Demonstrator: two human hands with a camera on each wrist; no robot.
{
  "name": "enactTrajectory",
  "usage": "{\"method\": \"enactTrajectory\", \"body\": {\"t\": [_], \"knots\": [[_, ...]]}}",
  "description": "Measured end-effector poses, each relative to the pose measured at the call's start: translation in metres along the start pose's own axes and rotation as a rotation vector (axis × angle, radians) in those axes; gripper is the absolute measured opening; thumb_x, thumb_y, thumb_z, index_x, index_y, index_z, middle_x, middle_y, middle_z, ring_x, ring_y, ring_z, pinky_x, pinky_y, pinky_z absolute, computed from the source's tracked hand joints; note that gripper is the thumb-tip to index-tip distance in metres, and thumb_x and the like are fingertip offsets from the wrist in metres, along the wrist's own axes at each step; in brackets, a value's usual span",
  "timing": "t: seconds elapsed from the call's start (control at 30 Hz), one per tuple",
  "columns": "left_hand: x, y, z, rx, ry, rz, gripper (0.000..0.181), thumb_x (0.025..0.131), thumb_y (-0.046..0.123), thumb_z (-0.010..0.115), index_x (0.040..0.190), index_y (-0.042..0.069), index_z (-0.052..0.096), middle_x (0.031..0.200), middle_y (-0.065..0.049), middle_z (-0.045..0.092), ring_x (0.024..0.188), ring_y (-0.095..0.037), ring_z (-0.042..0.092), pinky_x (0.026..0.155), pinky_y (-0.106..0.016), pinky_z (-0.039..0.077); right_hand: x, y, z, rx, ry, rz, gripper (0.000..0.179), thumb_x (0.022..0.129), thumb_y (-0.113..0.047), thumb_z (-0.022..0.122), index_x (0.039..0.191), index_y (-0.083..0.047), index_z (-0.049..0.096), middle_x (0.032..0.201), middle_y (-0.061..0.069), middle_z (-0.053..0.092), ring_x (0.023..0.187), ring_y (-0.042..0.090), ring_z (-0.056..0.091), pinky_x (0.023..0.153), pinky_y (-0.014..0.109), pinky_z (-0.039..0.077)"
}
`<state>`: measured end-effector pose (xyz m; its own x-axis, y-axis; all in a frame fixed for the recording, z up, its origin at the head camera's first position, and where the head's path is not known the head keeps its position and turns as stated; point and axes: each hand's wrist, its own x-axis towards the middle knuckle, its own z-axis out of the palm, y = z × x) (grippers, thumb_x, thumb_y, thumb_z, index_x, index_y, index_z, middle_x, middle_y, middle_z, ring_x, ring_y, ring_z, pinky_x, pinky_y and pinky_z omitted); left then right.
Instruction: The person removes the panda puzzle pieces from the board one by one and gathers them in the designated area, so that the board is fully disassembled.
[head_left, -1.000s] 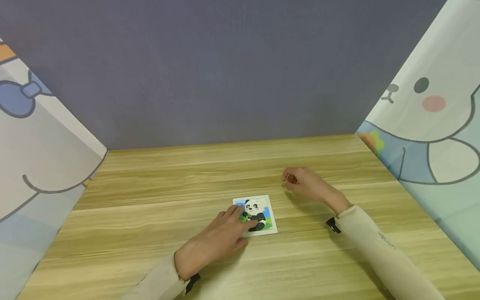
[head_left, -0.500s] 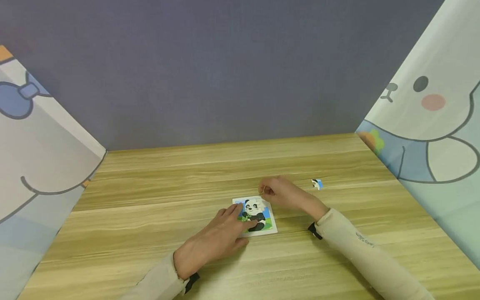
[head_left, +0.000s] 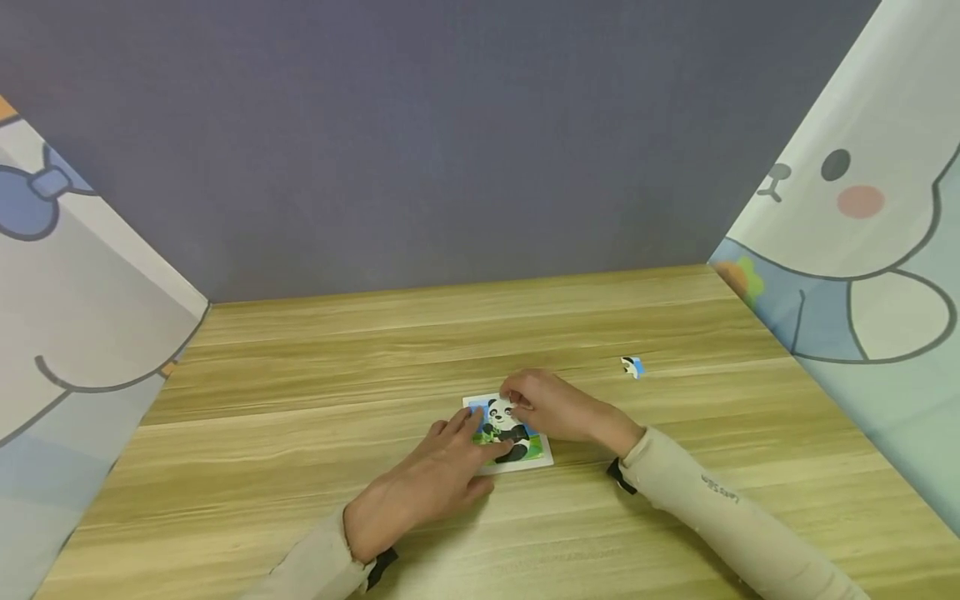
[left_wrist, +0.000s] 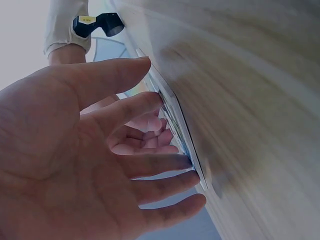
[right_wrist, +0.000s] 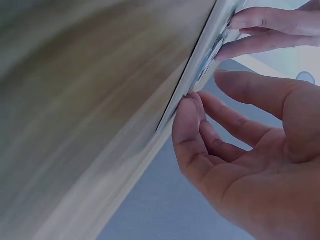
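Observation:
A small square panda puzzle [head_left: 510, 450] in a white frame lies on the table. My left hand [head_left: 442, 467] rests over its left side, with straight, spread fingertips touching the picture. In the left wrist view the left palm [left_wrist: 75, 150] faces the camera and the fingertips meet the puzzle's edge. My right hand [head_left: 558, 407] is at the top right of the puzzle with curled fingers, pinching a puzzle piece low over the board; the piece is hidden by the fingers. A loose blue, white and black puzzle piece [head_left: 633, 367] lies to the right.
The wood-grain table [head_left: 300, 367] ends at a grey back panel [head_left: 450, 150]. Cartoon-printed sheets border it, with a left sheet [head_left: 105, 308] and a right sheet [head_left: 885, 242]. Black wrist straps, such as the right strap [head_left: 621, 477], sit at both sleeve cuffs.
My right hand has moved left from the table beyond the puzzle onto its top right corner, uncovering the loose piece. The left hand has stayed on the puzzle.

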<state>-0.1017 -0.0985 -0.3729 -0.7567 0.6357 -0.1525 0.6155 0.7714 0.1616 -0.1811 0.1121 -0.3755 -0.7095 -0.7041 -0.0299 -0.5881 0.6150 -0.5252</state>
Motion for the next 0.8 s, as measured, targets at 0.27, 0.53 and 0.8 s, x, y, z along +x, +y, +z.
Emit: {"method": "enactTrajectory", "body": {"t": [0.27,0.53,0.8], "knots": [[-0.0011,0.0016,0.0002,-0.024,-0.003,0.006,0.048,0.098,0.035,0.064,0.144,0.031,0.054,0.153,-0.025,0.038,0.142,-0.041,0.036,0.101,-0.055,0.043,0.0010,-0.0033,0.0041,-0.074,0.013,0.009,0.024,0.094,-0.003,0.065,0.118,0.001,0.065,0.095,0.003,0.060,0.085,0.013,0.054,0.075,0.029,0.050],[-0.0026,0.0071,0.0015,0.005,0.010,0.010,0.050,0.096,0.037,0.065,0.144,0.029,0.055,0.151,-0.027,0.038,0.139,-0.044,0.038,0.100,-0.055,0.044,0.0012,-0.0044,0.0047,-0.071,0.003,0.032,0.019,0.094,-0.003,0.066,0.113,-0.002,0.063,0.092,0.001,0.058,0.082,0.012,0.052,0.072,0.028,0.048],[-0.0032,0.0087,0.0030,0.008,0.032,0.026,0.050,0.096,0.036,0.066,0.143,0.026,0.052,0.150,-0.030,0.039,0.139,-0.045,0.038,0.099,-0.054,0.044,0.0022,-0.0046,0.0058,-0.043,0.045,0.026,0.020,0.089,0.005,0.065,0.105,-0.007,0.060,0.087,0.000,0.058,0.077,0.011,0.051,0.067,0.026,0.047]]}}
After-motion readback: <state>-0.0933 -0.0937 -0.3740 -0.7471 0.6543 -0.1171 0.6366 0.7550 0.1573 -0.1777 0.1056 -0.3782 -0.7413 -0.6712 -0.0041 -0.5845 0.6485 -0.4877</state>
